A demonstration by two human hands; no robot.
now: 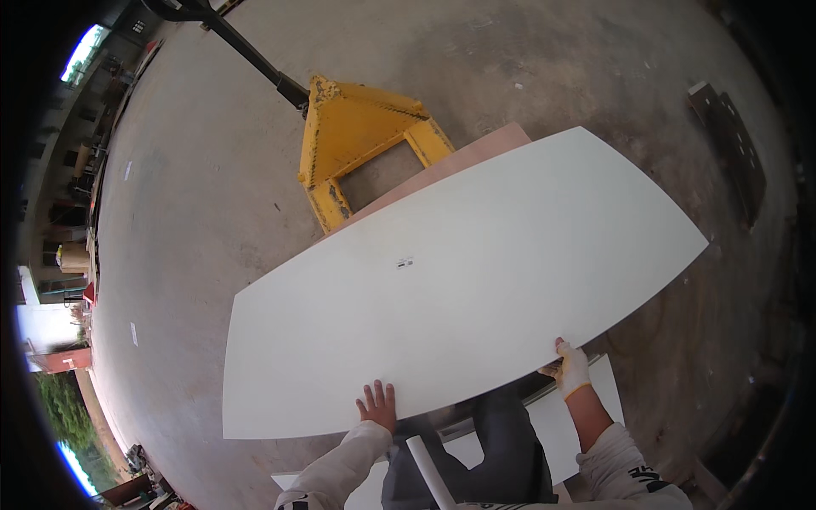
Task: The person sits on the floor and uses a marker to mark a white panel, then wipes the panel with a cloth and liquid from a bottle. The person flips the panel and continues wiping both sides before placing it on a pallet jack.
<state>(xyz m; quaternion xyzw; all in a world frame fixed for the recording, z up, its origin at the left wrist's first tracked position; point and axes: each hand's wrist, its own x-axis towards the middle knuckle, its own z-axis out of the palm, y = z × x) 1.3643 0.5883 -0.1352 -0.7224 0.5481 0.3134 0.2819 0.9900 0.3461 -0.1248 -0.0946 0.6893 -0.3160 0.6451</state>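
Just beyond the left hand and the right hand: a large, flat, four-sided white panel

Away from the body, with the long axis aslant from lower left to upper right, farther out at the right end. Closest to the body, the long near edge; beyond it, most of the white face. Contact from both hands, so neither clearly nearer. At left, bare fingers spread on the top face, just inside that edge. Farther right, at the edge itself, a pale glove with a yellow cuff, seemingly pinching the rim from above and below; fingers underneath hidden, exact grasp impossible to tell.

On the face, left of its middle, a small white label with dark print, too small to read. On the right sleeve, bold dark lettering; on the left sleeve, a dark mark near the lower border.

Past the far edge, partly covered, a flat reddish-brown sheet; then a worn yellow metal pallet jack with a long black handle. Below the near edge, beside dark grey trousers, a second white panel, largely hidden. At far right, on grey concrete floor, a dark brown board with pale spots.
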